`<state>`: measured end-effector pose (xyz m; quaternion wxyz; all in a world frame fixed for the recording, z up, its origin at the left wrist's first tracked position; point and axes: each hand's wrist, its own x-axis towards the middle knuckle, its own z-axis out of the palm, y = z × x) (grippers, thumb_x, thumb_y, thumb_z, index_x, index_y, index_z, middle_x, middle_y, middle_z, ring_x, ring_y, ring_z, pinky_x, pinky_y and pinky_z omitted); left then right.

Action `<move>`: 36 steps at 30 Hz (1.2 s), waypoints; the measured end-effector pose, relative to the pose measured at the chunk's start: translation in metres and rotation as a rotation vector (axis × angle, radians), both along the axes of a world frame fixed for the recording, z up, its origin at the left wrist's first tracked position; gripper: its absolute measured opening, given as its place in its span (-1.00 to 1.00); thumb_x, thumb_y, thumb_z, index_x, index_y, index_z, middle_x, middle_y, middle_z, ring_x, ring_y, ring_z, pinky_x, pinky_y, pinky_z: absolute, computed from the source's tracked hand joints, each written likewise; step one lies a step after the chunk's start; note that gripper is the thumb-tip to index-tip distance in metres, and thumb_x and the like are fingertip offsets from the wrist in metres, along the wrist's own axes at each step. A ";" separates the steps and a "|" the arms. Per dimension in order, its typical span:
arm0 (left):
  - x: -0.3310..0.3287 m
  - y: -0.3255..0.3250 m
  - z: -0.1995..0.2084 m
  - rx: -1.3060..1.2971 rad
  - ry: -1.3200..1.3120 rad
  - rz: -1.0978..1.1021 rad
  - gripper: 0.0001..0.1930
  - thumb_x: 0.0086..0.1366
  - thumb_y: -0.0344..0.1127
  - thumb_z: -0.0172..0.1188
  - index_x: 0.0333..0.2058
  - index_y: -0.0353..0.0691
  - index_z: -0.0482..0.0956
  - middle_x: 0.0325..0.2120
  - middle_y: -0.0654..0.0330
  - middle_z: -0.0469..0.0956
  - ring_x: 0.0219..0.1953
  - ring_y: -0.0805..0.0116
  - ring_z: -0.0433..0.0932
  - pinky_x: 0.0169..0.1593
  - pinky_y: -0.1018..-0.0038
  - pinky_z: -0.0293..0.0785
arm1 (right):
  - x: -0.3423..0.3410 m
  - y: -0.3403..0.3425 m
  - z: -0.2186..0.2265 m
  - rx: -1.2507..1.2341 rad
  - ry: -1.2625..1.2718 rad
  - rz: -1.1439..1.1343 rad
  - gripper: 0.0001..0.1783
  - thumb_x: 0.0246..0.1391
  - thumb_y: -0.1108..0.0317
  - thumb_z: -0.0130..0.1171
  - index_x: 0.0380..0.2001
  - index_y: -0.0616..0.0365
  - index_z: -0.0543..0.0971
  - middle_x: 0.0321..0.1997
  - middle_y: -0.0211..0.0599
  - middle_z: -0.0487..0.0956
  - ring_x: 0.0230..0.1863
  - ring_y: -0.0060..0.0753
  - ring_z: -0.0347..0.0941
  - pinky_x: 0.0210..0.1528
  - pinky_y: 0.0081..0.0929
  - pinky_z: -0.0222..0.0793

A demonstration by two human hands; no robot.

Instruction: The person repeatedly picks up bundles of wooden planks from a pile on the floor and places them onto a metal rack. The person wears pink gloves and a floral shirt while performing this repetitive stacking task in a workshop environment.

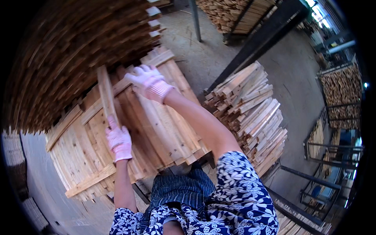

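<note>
Both my hands wear pale pink knit gloves. My left hand (118, 140) grips the near end of a narrow wooden slat (105, 94) that points away from me, its far end up by a tall stack of slats (78, 51). My right hand (148, 81) reaches further out and rests on a long slat lying crosswise (121, 87) on a flat layer of wooden boards (152, 129). Whether its fingers close around that slat is hard to see.
A pile of short wooden pieces (250, 113) sits to the right of the board layer. More stacked wood stands at the top (231, 13) and in a rack at the far right (340, 94). Dark metal beams (258, 43) and frames (313, 180) cross the concrete floor.
</note>
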<state>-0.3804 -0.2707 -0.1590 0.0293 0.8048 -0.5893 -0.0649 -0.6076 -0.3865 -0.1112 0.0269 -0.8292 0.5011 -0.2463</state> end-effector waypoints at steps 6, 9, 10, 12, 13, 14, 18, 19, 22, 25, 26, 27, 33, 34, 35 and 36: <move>0.031 -0.001 -0.033 -0.091 0.028 -0.031 -0.16 0.30 -0.13 0.22 0.48 0.11 0.00 0.09 -0.27 0.39 0.05 -0.31 0.49 0.08 -0.07 0.48 | -0.240 0.126 -0.091 0.347 -0.484 -0.708 -0.51 0.26 0.20 0.12 0.21 0.13 0.49 0.04 0.09 0.58 0.09 0.14 0.49 0.19 -0.18 0.38; 0.033 -0.002 -0.038 -0.169 0.043 -0.107 -0.16 0.30 -0.24 0.23 0.48 0.04 0.02 0.19 -0.25 0.35 0.14 -0.31 0.44 0.19 0.00 0.41 | -0.351 0.207 -0.247 0.602 -0.569 -0.942 -0.45 0.24 0.12 0.08 0.19 0.21 0.49 0.09 0.05 0.62 0.14 0.05 0.53 0.16 -0.19 0.40; 0.035 -0.001 -0.037 -0.191 0.035 -0.118 -0.17 0.30 -0.28 0.22 0.48 0.01 0.02 0.22 -0.23 0.33 0.19 -0.29 0.41 0.23 0.03 0.38 | -0.368 0.214 -0.276 0.786 -0.740 -1.123 -0.37 0.18 0.00 0.07 0.22 0.14 0.49 0.17 0.11 0.57 0.27 0.08 0.45 0.29 -0.15 0.32; 0.038 -0.003 -0.037 -0.219 0.030 -0.144 -0.17 0.30 -0.36 0.21 0.48 -0.06 0.03 0.30 -0.17 0.29 0.27 -0.24 0.35 0.32 0.09 0.30 | -0.395 0.223 -0.330 0.757 -0.540 -1.352 -0.18 0.10 -0.04 0.17 0.38 0.08 0.30 0.18 0.33 0.50 0.25 0.28 0.42 0.25 -0.04 0.36; 0.042 -0.002 -0.036 -0.224 0.006 -0.145 -0.18 0.30 -0.39 0.21 0.48 -0.09 0.03 0.32 -0.14 0.28 0.31 -0.21 0.32 0.35 0.12 0.26 | -0.394 0.207 -0.337 0.726 -0.450 -1.444 -0.10 0.09 -0.05 0.23 0.43 0.06 0.20 0.19 0.41 0.46 0.21 0.38 0.41 0.23 0.01 0.36; 0.046 -0.001 -0.035 -0.232 -0.013 -0.148 -0.18 0.30 -0.42 0.21 0.47 -0.11 0.03 0.35 -0.11 0.26 0.35 -0.17 0.29 0.38 0.15 0.23 | -0.396 0.193 -0.338 0.680 -0.463 -1.473 -0.04 0.10 -0.10 0.24 0.46 0.02 0.12 0.24 0.35 0.38 0.18 0.40 0.41 0.22 0.08 0.37; 0.045 -0.004 -0.027 -0.243 -0.094 -0.190 -0.20 0.30 -0.44 0.20 0.46 -0.19 0.04 0.39 -0.04 0.23 0.42 -0.05 0.22 0.44 0.21 0.15 | -0.394 0.132 -0.353 0.820 -0.511 -1.800 0.11 0.09 -0.05 0.31 0.51 0.00 -0.09 0.37 0.28 0.20 0.22 0.41 0.36 0.23 0.16 0.37; 0.039 0.000 -0.028 -0.234 -0.087 -0.175 -0.20 0.30 -0.44 0.20 0.46 -0.19 0.04 0.40 -0.03 0.22 0.42 -0.03 0.21 0.45 0.22 0.15 | -0.403 0.130 -0.347 0.857 -0.518 -1.850 0.15 0.08 -0.05 0.32 0.52 0.01 -0.14 0.40 0.26 0.17 0.24 0.41 0.35 0.24 0.17 0.36; 0.030 -0.010 -0.021 -0.224 -0.085 -0.174 -0.20 0.30 -0.44 0.20 0.46 -0.19 0.04 0.41 -0.02 0.20 0.43 -0.02 0.20 0.45 0.23 0.14 | -0.421 0.179 -0.397 0.531 -0.464 -1.807 0.17 0.05 0.14 0.36 0.53 -0.09 -0.19 0.19 0.18 0.39 0.06 0.04 0.51 0.00 -0.06 0.52; 0.033 -0.013 -0.032 -0.241 -0.012 -0.182 -0.17 0.29 -0.40 0.23 0.47 -0.19 0.03 0.44 -0.01 0.16 0.43 -0.04 0.19 0.46 0.23 0.13 | -0.440 0.243 -0.408 0.411 -0.766 -1.613 0.12 0.03 0.28 0.30 0.52 -0.05 -0.16 -0.03 0.04 0.50 -0.27 -0.18 0.50 -0.29 -0.21 0.46; 0.036 -0.017 -0.034 -0.244 0.009 -0.207 -0.16 0.28 -0.38 0.24 0.47 -0.20 0.03 0.44 -0.01 0.16 0.43 -0.04 0.20 0.46 0.22 0.13 | -0.438 0.263 -0.401 0.389 -0.852 -1.574 0.09 0.02 0.33 0.27 0.52 -0.02 -0.12 -0.10 -0.02 0.52 -0.37 -0.23 0.47 -0.37 -0.26 0.42; 0.037 -0.023 -0.039 -0.245 0.034 -0.238 -0.16 0.28 -0.36 0.25 0.47 -0.20 0.03 0.44 -0.02 0.15 0.43 -0.05 0.20 0.46 0.22 0.13 | -0.438 0.287 -0.392 0.364 -0.935 -1.542 0.06 0.01 0.38 0.24 0.51 0.00 -0.08 -0.17 -0.07 0.55 -0.46 -0.28 0.44 -0.45 -0.30 0.38; 0.054 0.010 -0.033 -0.186 0.265 -0.165 -0.12 0.26 -0.30 0.26 0.47 -0.22 0.00 0.42 -0.10 0.18 0.41 -0.06 0.22 0.44 0.21 0.15 | -0.281 0.371 -0.195 0.326 -0.988 -1.327 -0.07 0.07 0.41 0.18 0.49 0.21 0.05 0.37 0.06 0.35 0.24 -0.10 0.38 0.29 -0.28 0.30; 0.051 0.009 -0.028 -0.232 0.420 -0.191 -0.12 0.25 -0.31 0.25 0.47 -0.23 0.00 0.41 -0.11 0.19 0.41 -0.02 0.24 0.44 0.23 0.16 | -0.264 0.404 -0.182 0.308 -0.772 -1.253 -0.08 0.12 0.42 0.16 0.50 0.29 0.01 0.52 0.07 0.13 0.48 -0.06 0.12 0.49 -0.30 0.05; 0.053 0.003 -0.026 -0.238 0.630 -0.220 -0.14 0.25 -0.31 0.26 0.46 -0.23 0.04 0.36 -0.04 0.26 0.34 0.10 0.31 0.37 0.29 0.24 | -0.241 0.427 -0.157 0.326 -0.769 -1.218 -0.09 0.16 0.39 0.18 0.49 0.31 0.01 0.56 0.07 0.07 0.55 -0.03 -0.01 0.54 -0.26 -0.06; 0.052 -0.002 -0.018 -0.237 0.830 -0.240 -0.16 0.24 -0.31 0.27 0.44 -0.24 0.09 0.32 0.03 0.33 0.28 0.23 0.37 0.30 0.36 0.32 | -0.224 0.451 -0.143 0.330 -0.787 -1.231 -0.08 0.18 0.36 0.20 0.50 0.29 0.00 0.56 0.07 0.08 0.55 -0.02 0.01 0.54 -0.24 -0.05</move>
